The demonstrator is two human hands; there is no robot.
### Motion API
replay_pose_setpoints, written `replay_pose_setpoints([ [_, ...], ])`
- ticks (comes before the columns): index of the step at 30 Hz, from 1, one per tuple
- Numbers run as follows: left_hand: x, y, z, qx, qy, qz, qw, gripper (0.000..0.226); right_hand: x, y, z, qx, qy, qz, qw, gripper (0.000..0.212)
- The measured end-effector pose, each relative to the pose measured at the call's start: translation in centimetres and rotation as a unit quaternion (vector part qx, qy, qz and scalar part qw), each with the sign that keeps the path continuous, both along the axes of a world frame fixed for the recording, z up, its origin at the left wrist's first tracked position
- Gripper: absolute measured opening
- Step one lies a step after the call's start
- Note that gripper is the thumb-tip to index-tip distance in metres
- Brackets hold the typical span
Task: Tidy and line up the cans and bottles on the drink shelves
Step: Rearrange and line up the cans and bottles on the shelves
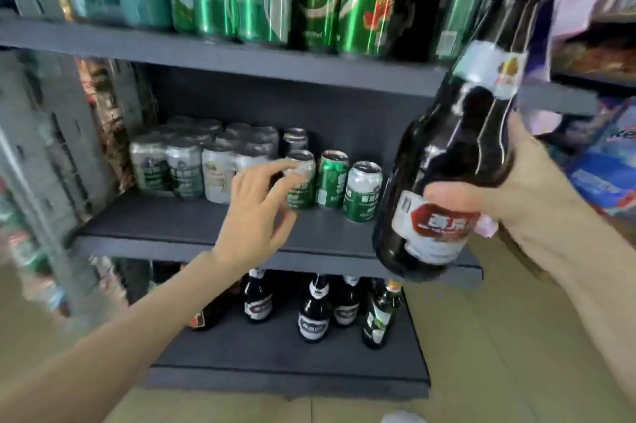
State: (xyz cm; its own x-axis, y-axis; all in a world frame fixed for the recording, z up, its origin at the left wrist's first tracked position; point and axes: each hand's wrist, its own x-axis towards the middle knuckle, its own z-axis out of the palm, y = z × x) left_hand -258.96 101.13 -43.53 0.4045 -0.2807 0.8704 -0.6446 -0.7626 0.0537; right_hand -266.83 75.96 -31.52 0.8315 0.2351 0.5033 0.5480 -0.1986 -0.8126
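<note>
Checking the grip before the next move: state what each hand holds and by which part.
The right hand grips a dark glass bottle around its lower body, at the label. The left hand holds nothing; its fingers reach toward a small green can.

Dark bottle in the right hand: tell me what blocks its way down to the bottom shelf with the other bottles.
The middle shelf juts out between the dark bottle, gripped by the right hand, and the bottom shelf. It must come outward around that edge first.
</note>
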Motion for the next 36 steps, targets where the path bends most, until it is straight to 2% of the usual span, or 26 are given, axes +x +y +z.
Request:
replay_pose_setpoints([
  [2, -0.1, 2.2, -4.1, 0.038, 0.094, 0.073, 0.992, 0.041, 0.3, 1.1, -4.4, -0.039, 0.028, -0.022, 0.999, 0.073],
  [5, 0.6, 4.2, -7.7, 0.074, 0.199, 0.198, 0.957, 0.056, 1.6, 3.2, -11.1, -0.053, 0.095, -0.001, 0.994, 0.077],
  [7, 0.9, 5.2, -9.4, 0.117, 0.242, 0.241, 0.933, 0.061, 2.6, 4.6, -16.0, -0.056, 0.139, 0.009, 0.989, 0.076],
  [9, 1.3, 6.2, -10.7, 0.119, 0.288, 0.264, 0.913, 0.065, 3.3, 5.8, -21.3, -0.062, 0.174, -0.016, 0.983, 0.075],
  [11, 1.9, 6.8, -11.9, 0.089, 0.302, 0.265, 0.911, 0.072, 4.1, 7.2, -26.6, -0.078, 0.201, -0.041, 0.976, 0.078],
  [14, 2.3, 7.0, -13.1, 0.065, 0.286, 0.257, 0.921, 0.067, 5.3, 9.5, -33.3, -0.105, 0.232, -0.065, 0.965, 0.082],
  [18, 2.5, 7.1, -13.6, 0.054, 0.271, 0.259, 0.926, 0.065, 7.5, 13.5, -38.8, -0.072, 0.275, -0.139, 0.949, 0.082],
  [22, 2.6, 7.0, -14.1, 0.049, 0.260, 0.260, 0.929, 0.063, 9.7, 16.9, -41.8, -0.063, 0.258, -0.197, 0.944, 0.086],
  [25, 2.7, 7.2, -14.2, 0.053, 0.243, 0.266, 0.932, 0.061, 11.1, 18.3, -42.5, -0.083, 0.245, -0.219, 0.941, 0.086],
  [29, 2.6, 7.5, -14.4, 0.061, 0.242, 0.256, 0.934, 0.058, 11.7, 18.9, -42.5, -0.061, 0.239, -0.260, 0.933, 0.086],
  [31, 2.5, 7.5, -14.4, 0.061, 0.239, 0.252, 0.936, 0.056, 11.5, 18.8, -42.1, -0.092, 0.252, -0.257, 0.929, 0.086],
  [36, 2.4, 7.6, -14.4, 0.066, 0.231, 0.250, 0.938, 0.053, 10.7, 17.9, -41.2, -0.241, 0.264, -0.255, 0.898, 0.083],
])
